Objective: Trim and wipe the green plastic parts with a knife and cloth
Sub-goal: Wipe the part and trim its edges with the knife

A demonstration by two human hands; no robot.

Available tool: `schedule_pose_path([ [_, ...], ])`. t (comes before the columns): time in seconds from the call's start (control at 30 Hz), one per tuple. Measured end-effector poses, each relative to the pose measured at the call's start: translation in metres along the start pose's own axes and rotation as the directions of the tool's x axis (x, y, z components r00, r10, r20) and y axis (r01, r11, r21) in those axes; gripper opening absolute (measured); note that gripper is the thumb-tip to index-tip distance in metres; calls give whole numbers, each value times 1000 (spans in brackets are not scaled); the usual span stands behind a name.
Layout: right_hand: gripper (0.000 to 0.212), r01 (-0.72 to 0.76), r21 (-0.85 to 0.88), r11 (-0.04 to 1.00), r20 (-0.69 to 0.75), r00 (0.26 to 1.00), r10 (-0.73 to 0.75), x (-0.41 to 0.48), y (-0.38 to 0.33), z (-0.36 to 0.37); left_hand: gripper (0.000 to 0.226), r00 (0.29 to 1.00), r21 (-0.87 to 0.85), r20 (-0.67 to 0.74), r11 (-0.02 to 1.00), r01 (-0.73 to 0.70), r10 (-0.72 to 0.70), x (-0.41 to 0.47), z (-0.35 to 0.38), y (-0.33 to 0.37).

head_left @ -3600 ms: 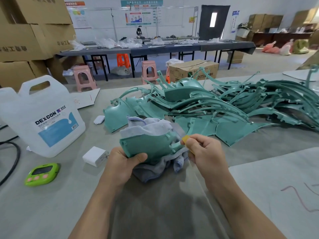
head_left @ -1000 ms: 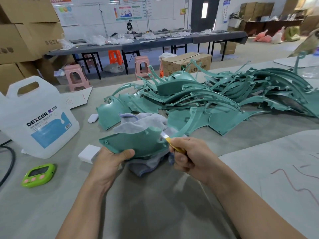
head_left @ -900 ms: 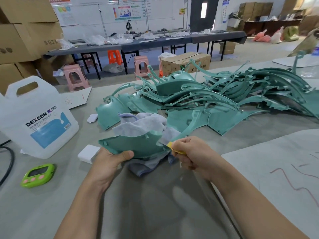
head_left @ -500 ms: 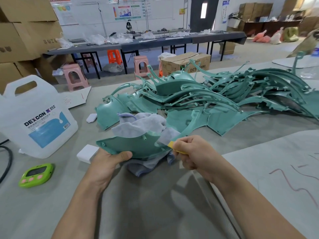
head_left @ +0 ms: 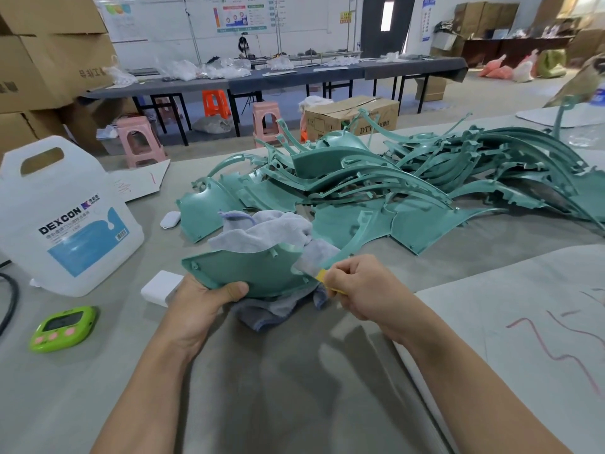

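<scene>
1. A workshop with cardboard boxes and long dark tables; nearer, a grey worktable bears a pile of green plastic parts, a white DEXCON jug and a green timer.
2. The left hand grips one green part with a grey cloth over the table's middle; the right hand pinches a yellow-handled knife at the part's right edge.
</scene>
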State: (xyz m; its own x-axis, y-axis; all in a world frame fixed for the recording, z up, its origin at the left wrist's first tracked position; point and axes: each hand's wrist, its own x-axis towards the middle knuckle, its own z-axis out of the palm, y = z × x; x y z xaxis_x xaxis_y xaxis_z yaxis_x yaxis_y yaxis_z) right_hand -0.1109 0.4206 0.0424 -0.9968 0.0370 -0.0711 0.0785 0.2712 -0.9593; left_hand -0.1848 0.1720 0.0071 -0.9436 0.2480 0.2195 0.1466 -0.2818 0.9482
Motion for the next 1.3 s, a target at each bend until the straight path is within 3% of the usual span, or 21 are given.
schedule_pose_path([
  [0.2,38,48,-390,920,-258,953,-159,3,6,-20,38,998,-14,-63,1000,1,-2,0,5,0],
  [0.33,39,146,-388,910,-228,941,-248,5,7,-14,44,998,2,-55,1000,8,-7,0,6,2],
  [0.4,40,118,-493,862,-221,941,-255,6,9,-13,43,999,0,-53,1000,2,-2,-1,8,3],
  [0.47,42,24,-569,822,-305,922,-238,8,10,-19,39,998,2,-58,1000,-6,6,-1,9,4],
  [0.53,45,8,-568,823,-352,902,-251,10,12,-25,38,998,14,-59,1000,-8,9,-1,11,5],
  [0.67,40,155,-513,844,-196,936,-291,7,9,-12,44,999,140,-3,989,-41,42,-1,12,9],
  [0.77,37,-8,-595,804,-268,945,-188,8,9,-24,40,997,181,34,981,-71,66,-1,11,10],
  [0.87,40,-134,-611,780,-392,907,-152,10,11,-45,42,997,199,49,977,-72,63,-1,10,10],
  [0.97,34,1,-562,827,-288,937,-197,8,12,-41,43,996,193,58,978,-79,69,-1,8,10],
  [1.03,32,9,-570,822,-230,958,-170,9,13,-37,42,996,200,57,976,-81,71,-1,6,11],
  [1.1,32,-85,-607,790,-304,944,-131,11,14,-45,44,995,212,73,974,-80,65,-1,6,11],
  [1.2,43,-211,-597,774,-487,862,-141,12,15,-59,49,994,233,86,968,-88,70,-2,7,12],
  [1.3,33,-135,-573,808,-472,861,-191,13,17,-54,47,996,238,68,968,-80,66,-1,6,12],
])
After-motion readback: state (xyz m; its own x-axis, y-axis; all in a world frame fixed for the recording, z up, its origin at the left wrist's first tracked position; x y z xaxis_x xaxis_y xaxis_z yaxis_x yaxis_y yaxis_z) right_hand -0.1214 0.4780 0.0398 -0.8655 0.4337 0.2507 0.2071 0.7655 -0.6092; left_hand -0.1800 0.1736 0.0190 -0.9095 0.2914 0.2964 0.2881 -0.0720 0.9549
